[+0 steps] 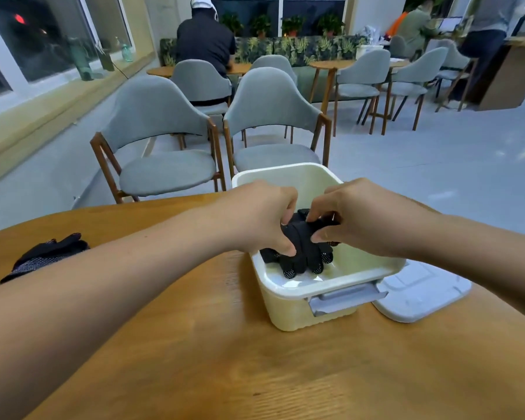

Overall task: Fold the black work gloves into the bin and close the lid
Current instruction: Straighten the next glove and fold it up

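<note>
A cream plastic bin (288,310) stands open on the wooden table (212,359), a grey handle on its near wall. Inside it lies a bundle of black work gloves (300,253) with white grip dots, fingers pointing toward me. My left hand (261,216) and my right hand (355,216) both reach into the bin and pinch the top of the bundle. The bin's white lid (422,295) lies flat on the table just right of the bin. More black gloves (43,256) lie on the table at far left, partly behind my left forearm.
Two grey chairs (164,147) with wooden legs stand just beyond the table's far edge. Further back are more tables and chairs, a seated person in black (205,40) and other people at the back right.
</note>
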A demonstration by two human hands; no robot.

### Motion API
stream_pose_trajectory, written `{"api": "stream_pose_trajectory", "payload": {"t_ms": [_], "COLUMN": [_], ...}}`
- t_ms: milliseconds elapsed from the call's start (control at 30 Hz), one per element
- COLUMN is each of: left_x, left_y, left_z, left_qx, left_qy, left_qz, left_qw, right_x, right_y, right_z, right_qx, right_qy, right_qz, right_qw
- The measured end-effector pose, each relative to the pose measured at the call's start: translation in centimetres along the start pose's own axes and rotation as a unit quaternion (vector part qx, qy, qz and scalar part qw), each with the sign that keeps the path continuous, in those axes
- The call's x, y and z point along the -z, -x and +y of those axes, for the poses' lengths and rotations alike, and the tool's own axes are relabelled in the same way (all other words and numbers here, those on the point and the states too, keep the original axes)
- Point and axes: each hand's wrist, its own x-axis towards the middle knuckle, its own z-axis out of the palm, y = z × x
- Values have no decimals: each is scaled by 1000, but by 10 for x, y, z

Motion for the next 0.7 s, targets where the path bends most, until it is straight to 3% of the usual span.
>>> {"api": "stream_pose_trajectory", "payload": {"t_ms": [300,700], "left_x": [-22,-50], "left_y": [-53,-77], "left_z": [13,12], "left_qx": [-11,0], "left_qy": [-74,-114], "left_qz": [-193,-272], "left_qw": [978,955], "right_x": [-17,-28], "right_y": [-15,-26], "right_z": [6,-4], "right_qx": [-15,-8], "right_qy": [77,181], "right_qz": [-124,-192], "right_qw": [989,964]}}
